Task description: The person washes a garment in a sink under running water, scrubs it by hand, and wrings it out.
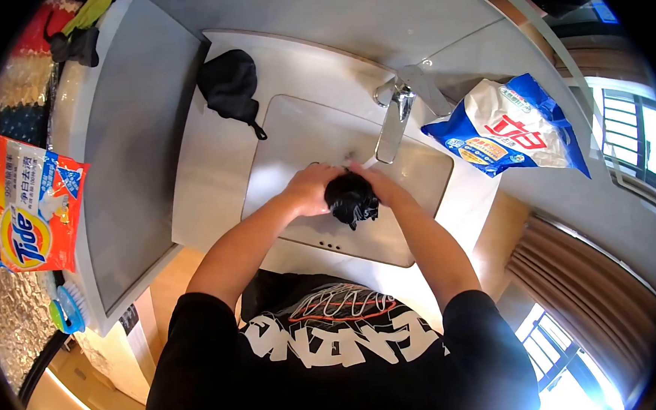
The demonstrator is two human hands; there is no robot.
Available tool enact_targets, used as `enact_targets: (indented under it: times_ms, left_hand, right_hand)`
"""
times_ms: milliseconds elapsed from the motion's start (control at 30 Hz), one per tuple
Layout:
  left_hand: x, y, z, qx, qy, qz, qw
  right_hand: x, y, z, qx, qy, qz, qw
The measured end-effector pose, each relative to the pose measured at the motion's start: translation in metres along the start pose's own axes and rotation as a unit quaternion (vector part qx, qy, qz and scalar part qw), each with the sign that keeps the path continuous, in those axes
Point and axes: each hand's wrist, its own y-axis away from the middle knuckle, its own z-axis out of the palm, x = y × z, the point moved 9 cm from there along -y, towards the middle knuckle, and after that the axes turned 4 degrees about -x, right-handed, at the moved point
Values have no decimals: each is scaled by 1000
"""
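A bunched, shiny black cloth (pixel 351 197), which looks wet, is held over the white sink basin (pixel 280 155). My left hand (pixel 316 188) is closed on its left side, with the fingers partly hidden behind it. On the other side my right hand (pixel 378 182) grips the same cloth, its fingertips also mostly out of sight. Just beyond my hands is the chrome faucet (pixel 395 126), its spout pointing down toward the basin near my right hand. Whether water runs from it I cannot tell.
On the counter's far left lies a black fabric piece (pixel 229 83) with a strap. A blue and white detergent bag (pixel 507 128) stands right of the faucet. Past the grey partition (pixel 140 149) at left are an orange Tide bag (pixel 31 204) and a blue scrub brush (pixel 71 306).
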Motion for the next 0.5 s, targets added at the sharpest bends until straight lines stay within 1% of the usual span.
enact_targets:
  times_ms: [33, 67, 100, 200, 233, 333, 367, 400, 467, 500]
  left_hand:
    - [-3, -13, 6, 12, 51, -5, 999]
    - [-5, -23, 12, 23, 102, -8, 994]
    - [-11, -29, 20, 19, 135, -46, 990]
    - [4, -48, 27, 45, 125, 0, 991]
    - [3, -53, 32, 42, 209, 2, 977]
    - [-20, -58, 49, 129, 380, -69, 913]
    - [-43, -60, 69, 126, 452, -165, 868]
    - [-42, -59, 74, 79, 456, -243, 853]
    - [-30, -47, 73, -14, 449, -391, 803]
    - [-15, -49, 87, -84, 533, -382, 750]
  right_hand:
    - [1, 18, 8, -22, -113, 2, 993]
    - [-7, 39, 18, -16, -189, -4, 982]
    - [-15, 55, 23, -8, -264, -12, 964]
    - [-26, 90, -6, 122, -233, -27, 964]
    - [-21, 88, -23, 121, -275, -63, 952]
    - [-22, 120, -62, 220, -323, -107, 914]
    - [-23, 130, -67, 254, -320, -102, 907]
    - [-29, 140, -67, 282, -295, -114, 906]
    - [-44, 154, -62, 334, -242, -137, 900]
    - [-37, 146, -68, 352, -196, -155, 902]
